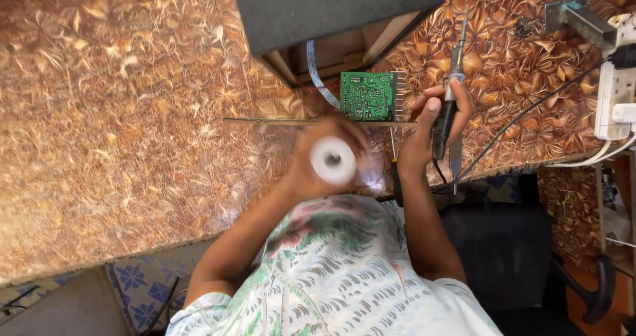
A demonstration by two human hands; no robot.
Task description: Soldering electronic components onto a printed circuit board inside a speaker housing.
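Head view, looking straight down on a bench (119,111) covered in a brown leaf-patterned sheet. The right hand (434,127) is closed around the dark handle of a soldering iron (450,97); the iron stands roughly along the line of sight away from the person, its metal tip pointing toward the far edge of the bench, and its black cord (523,114) runs off to the right toward a white power strip (613,91). The left hand (318,157) is motion-blurred; it is wrapped around a white spool (333,160) with a round centre hole, held above the near edge of the bench. What is wound on the spool cannot be made out.

A green circuit board (366,96) lies flat on the bench, just left of the right hand and beyond the left hand, with a row of metal pins along its right edge. A thin metal rod (271,120) lies across the bench just beside the board's near edge. A dark grey panel (331,8) sits beyond the board, with a pale blue ribbon cable (318,78) curving out beneath it.
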